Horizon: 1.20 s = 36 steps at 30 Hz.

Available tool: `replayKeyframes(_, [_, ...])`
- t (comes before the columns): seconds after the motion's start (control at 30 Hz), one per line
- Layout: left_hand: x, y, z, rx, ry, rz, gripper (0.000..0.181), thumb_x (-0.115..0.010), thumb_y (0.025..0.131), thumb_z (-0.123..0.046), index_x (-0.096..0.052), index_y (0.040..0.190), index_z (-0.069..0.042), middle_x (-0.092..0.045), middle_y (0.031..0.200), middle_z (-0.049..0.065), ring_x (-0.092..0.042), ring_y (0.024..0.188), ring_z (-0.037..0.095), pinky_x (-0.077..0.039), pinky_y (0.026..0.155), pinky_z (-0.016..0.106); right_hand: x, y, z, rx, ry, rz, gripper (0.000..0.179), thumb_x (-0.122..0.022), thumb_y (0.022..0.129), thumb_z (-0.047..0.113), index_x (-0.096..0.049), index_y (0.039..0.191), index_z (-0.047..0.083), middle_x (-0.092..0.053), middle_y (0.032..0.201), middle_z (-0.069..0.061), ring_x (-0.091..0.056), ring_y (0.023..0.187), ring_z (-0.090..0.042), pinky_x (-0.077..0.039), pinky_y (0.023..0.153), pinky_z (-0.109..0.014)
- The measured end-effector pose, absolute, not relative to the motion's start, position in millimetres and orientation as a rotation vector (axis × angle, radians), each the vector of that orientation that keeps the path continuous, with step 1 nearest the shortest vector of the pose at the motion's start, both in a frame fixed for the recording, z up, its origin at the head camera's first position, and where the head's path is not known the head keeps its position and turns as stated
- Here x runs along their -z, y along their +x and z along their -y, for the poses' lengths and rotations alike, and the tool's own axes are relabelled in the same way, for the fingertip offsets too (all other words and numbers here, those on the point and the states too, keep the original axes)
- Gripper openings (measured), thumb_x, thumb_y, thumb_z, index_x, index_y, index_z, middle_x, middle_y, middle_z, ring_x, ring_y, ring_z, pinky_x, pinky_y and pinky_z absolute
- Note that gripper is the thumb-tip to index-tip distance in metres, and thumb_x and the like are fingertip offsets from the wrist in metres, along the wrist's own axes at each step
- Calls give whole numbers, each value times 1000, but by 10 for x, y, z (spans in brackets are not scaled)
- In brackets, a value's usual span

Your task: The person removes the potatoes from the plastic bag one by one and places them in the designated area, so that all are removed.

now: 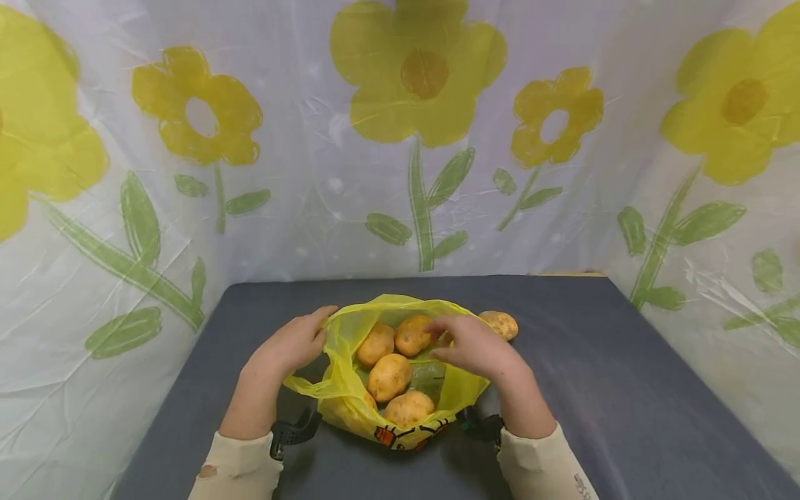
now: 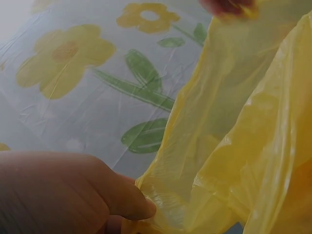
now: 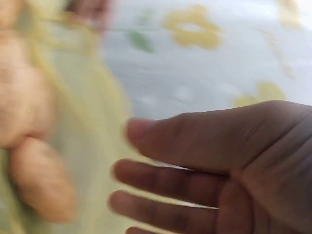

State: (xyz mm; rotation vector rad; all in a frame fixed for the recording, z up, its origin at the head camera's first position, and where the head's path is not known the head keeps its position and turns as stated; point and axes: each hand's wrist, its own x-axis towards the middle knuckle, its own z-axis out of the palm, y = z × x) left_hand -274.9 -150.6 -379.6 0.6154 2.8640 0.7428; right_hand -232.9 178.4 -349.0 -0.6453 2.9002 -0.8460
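Note:
A yellow plastic bag (image 1: 340,399) lies with its mouth spread wide, several potatoes (image 1: 389,378) showing inside. My left hand (image 1: 298,342) is at the bag's left rim; in the left wrist view, its thumb and fingers pinch the yellow film (image 2: 170,195). Over the right side of the bag's mouth, my right hand (image 1: 478,345) reaches inward with parted, loosely bent fingers. In the right wrist view nothing sits between that hand's thumb and fingers (image 3: 156,178), and potatoes (image 3: 43,180) appear blurred to the left.
Another potato (image 1: 501,324) rests outside the bag, just beyond my right hand. Everything stands on a dark grey table (image 1: 625,410). White sheeting (image 1: 300,229) printed with yellow flowers encloses the back and both sides. Dark wrist mounts (image 1: 295,430) sit beneath my wrists.

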Motion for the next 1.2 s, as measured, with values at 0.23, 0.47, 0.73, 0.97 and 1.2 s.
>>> replayKeyframes(0.23, [3823, -2742, 1463, -738, 621, -2847, 49, -45, 109, -12, -38, 157, -3, -53, 148, 21, -52, 132, 42, -44, 105, 57, 3996, -2556, -1468, 611, -706, -2957, 62, -71, 91, -4, -47, 148, -6, -46, 152, -24, -44, 140, -42, -41, 111, -52])
replayKeyframes(0.47, [3835, -2711, 1452, -736, 618, -2857, 48, -46, 109, -12, -40, 156, -3, -55, 145, 21, -55, 130, 40, -46, 102, 56, 4180, -2607, -1501, 556, -527, -3037, 63, -74, 91, 2, -48, 148, -4, -44, 143, -31, -59, 116, -45, -55, 86, -50])
replayKeyframes(0.73, [3795, -2739, 1468, -755, 618, -2856, 49, -46, 108, -10, -40, 157, -5, -54, 147, 20, -60, 112, 30, -46, 86, 46, 4263, -2660, -1401, 390, -481, -3265, 45, -80, 87, 8, -63, 129, 1, -58, 125, -24, -64, 101, -42, -58, 67, -50])
replayKeyframes(0.97, [3792, -2759, 1467, -739, 636, -2867, 48, -46, 108, -10, -42, 156, -5, -55, 146, 20, -58, 125, 35, -48, 93, 50, 4231, -2653, -1396, 347, -394, -3328, 45, -87, 81, 17, -69, 120, 7, -64, 109, -18, -66, 83, -35, -56, 60, -48])
replayKeyframes(1.2, [3809, -2743, 1478, -728, 607, -2867, 47, -47, 109, -13, -42, 156, -6, -55, 146, 18, -58, 125, 35, -48, 96, 51, 4024, -2559, -1418, 362, -394, -3255, 53, -91, 75, 19, -70, 122, 7, -62, 112, -18, -66, 87, -34, -56, 66, -46])
